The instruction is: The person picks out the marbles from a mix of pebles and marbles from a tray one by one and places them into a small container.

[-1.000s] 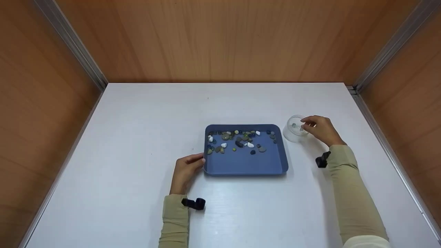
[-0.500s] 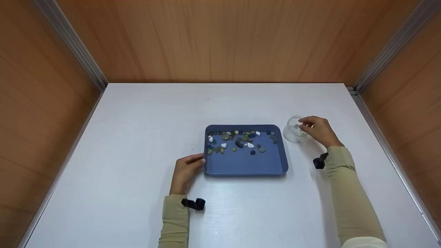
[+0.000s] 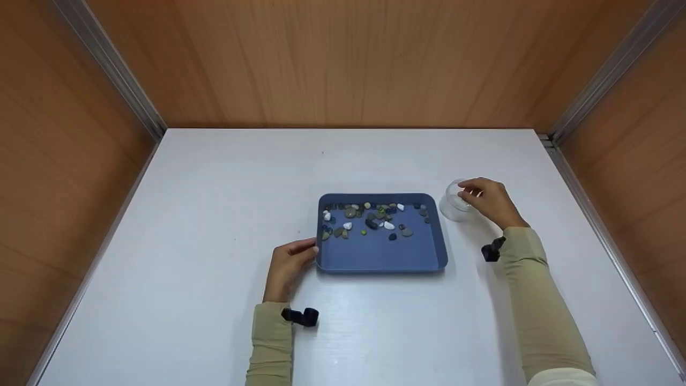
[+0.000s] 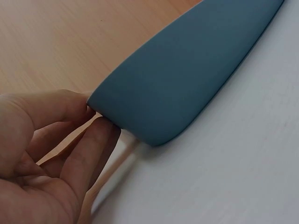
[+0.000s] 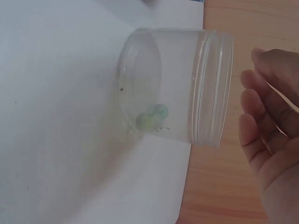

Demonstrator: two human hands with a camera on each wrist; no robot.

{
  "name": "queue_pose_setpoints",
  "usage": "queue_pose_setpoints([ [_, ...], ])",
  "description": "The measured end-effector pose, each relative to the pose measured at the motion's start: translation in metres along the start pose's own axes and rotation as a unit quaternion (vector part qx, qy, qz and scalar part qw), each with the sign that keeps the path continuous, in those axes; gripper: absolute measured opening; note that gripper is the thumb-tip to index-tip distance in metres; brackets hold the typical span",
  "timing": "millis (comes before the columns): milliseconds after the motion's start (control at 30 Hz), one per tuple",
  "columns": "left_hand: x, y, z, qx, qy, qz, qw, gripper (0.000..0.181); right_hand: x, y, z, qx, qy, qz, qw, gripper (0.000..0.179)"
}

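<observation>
From where I sit, the head view gives me a white bench (image 3: 214, 203) with a blue tray (image 3: 380, 258) near its middle, set a little to the right. The left hand (image 3: 285, 268) is at the tray's left side, and in the left wrist view I see its thumb and fingertips against the outer wall; that grip is narrow, touching the tray rather than wrapped round it. Pebbles (image 3: 350, 213) lie scattered mostly over the far half of the tray, in grey, brown, near-black and white (I count one small yellow-green one lying apart from the others), while the near half shows bare blue.

Just right of the tray a clear jar (image 5: 177, 84) stands upright on the bench. On its bottom I make out a few greenish, glassy pieces (image 5: 158, 112), close together and too blurred to count. The right hand (image 3: 490, 205) is at the jar's mouth, apart from the rim in the right wrist view, its fingers loosely bent. I see nothing in that grip, which is moderately wide.

Both arms wear khaki sleeves (image 3: 270, 343), with black wrist cameras (image 3: 307, 317). Wood-grain walls (image 3: 343, 59) stand behind the bench and at both sides.
</observation>
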State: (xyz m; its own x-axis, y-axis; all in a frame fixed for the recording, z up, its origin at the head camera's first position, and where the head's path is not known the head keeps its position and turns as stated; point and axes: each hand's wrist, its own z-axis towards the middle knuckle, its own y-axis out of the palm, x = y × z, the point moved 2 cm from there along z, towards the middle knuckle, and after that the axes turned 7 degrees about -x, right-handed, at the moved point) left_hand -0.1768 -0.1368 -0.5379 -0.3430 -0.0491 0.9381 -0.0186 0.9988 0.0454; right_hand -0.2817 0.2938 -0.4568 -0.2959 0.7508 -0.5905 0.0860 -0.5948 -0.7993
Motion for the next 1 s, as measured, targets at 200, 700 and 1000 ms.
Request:
queue_pose_setpoints([
  [200, 0.001, 0.0, 0.0, -0.001, 0.0, -0.004, 1.0, 0.028, -0.006, 0.004, 0.004, -0.005, -0.007, 0.0, 1.0, 0.026],
  [700, 0.002, -0.001, 0.0, 0.011, -0.003, 0.009, 0.9999, 0.027, -0.015, 0.015, 0.011, -0.03, 0.001, 0.019, 0.9994, 0.024],
  [1000, 0.002, -0.001, -0.001, 0.007, 0.004, 0.015, 0.9999, 0.027, -0.021, 0.021, 0.014, -0.043, -0.004, 0.028, 0.9987, 0.023],
])
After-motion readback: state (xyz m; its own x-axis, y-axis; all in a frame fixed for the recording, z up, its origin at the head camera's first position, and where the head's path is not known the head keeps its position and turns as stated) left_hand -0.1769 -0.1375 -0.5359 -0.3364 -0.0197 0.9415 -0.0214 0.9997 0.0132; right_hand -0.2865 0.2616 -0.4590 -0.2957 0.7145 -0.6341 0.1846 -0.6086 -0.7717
